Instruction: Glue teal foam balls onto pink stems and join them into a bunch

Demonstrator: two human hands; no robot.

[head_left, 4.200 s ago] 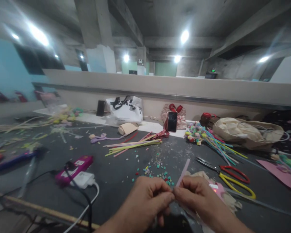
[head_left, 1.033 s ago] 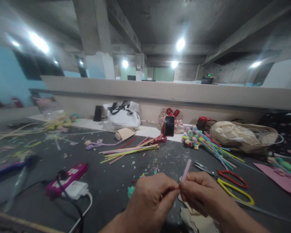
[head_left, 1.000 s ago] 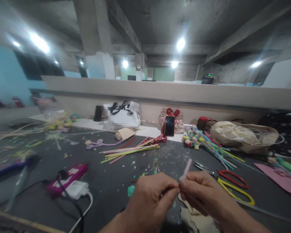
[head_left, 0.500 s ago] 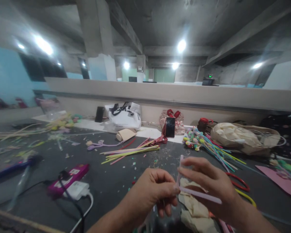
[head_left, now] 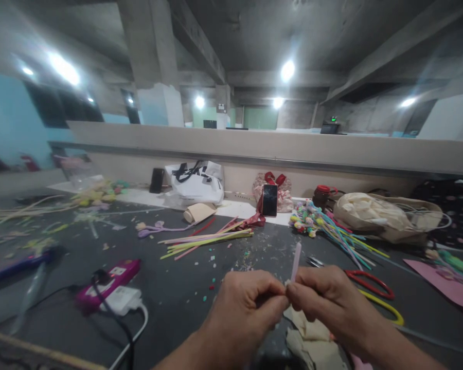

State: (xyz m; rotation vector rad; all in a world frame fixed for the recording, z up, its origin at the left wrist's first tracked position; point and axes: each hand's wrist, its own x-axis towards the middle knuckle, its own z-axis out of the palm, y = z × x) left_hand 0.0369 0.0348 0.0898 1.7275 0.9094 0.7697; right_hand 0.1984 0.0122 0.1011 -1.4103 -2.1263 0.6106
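A pale pink pipe cleaner (head_left: 296, 262) sticks up from between my hands, its lower part hidden by the fingers. My left hand (head_left: 250, 303) pinches it low down, thumb against forefinger. Pressed close against that pinch, my right hand (head_left: 324, 298) is closed on it too. Below the right hand lies crumpled beige paper (head_left: 312, 341) on the dark table. Beside the right hand are scissors (head_left: 370, 285) with one red and one yellow handle loop, partly covered by the hand.
Yellow and pink pipe cleaners (head_left: 208, 242) lie loose ahead of my hands. A bunch of small flowers (head_left: 306, 218) on coloured stems rests at the back right. A phone (head_left: 269, 200) leans upright behind. Left stands a magenta power strip (head_left: 116, 282) with a white charger (head_left: 123, 300).
My right hand has closed from spread fingers into a pinch beside the left. The pipe cleaner's sideways-pointing arm no longer shows. More of the scissors is visible.
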